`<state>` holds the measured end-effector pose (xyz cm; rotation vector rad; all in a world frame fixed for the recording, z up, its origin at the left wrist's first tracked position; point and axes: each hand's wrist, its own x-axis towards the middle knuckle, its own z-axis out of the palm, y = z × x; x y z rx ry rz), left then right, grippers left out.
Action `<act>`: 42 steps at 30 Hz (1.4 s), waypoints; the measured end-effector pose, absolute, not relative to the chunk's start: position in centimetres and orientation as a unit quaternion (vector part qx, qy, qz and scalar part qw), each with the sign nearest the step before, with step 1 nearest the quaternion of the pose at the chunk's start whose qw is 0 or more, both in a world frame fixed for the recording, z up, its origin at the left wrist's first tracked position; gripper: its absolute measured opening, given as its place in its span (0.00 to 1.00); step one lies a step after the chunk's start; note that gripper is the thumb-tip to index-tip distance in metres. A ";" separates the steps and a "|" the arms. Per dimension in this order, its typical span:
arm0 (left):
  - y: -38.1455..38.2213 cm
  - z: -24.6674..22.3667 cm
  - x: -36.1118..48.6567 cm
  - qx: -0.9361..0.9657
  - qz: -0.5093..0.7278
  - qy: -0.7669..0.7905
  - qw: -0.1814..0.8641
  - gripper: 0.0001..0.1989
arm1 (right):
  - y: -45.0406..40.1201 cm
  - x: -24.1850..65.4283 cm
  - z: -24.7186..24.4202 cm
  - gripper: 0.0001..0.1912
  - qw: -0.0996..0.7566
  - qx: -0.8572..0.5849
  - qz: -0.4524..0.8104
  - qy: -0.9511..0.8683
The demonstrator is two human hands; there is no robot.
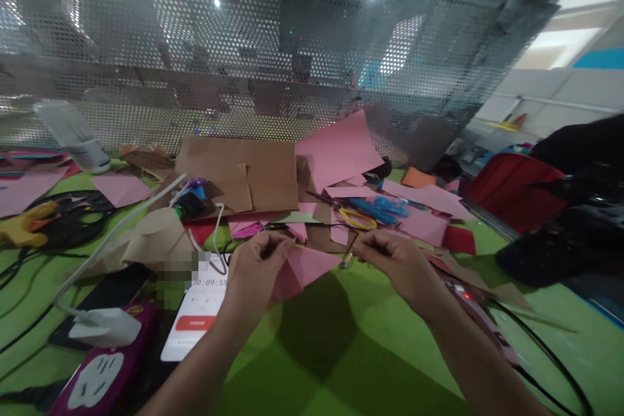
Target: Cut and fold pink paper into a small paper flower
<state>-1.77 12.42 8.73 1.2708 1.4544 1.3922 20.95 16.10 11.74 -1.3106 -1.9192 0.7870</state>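
Observation:
My left hand [260,273] pinches a folded piece of pink paper [312,266] between thumb and fingers, holding it above the green table. The paper shows a crease and a pointed right corner. My right hand [387,257] is to the right of that corner, apart from it, its thumb and fingers pressed together. Whatever those fingers hold, if anything, is too small to make out. A thin yellowish stick-like item [348,257] shows just left of the right fingertips; I cannot tell whether they touch it. Scissors with yellow handles [359,218] lie beyond the hands.
Behind are a brown cardboard piece [234,175], pink sheets [338,153] and blue plastic [385,209]. At left lie a phone [188,331] with a timer, a purple power strip [102,370], a white plug [110,327] and a yellow glue gun [29,224]. Cables cross both sides.

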 end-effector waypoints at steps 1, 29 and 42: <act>12.4 8.7 -1.7 0.505 0.539 0.566 0.366 0.09 | 15.9 20.8 11.8 0.13 0.351 -0.502 0.304 -0.730; 11.4 7.9 -0.3 0.660 0.388 0.528 0.368 0.05 | 14.1 18.6 10.9 0.03 0.366 -0.456 0.390 -0.711; 11.8 7.6 0.5 0.504 0.508 0.410 0.565 0.09 | 14.6 18.6 9.9 0.10 0.454 -0.429 0.548 -0.557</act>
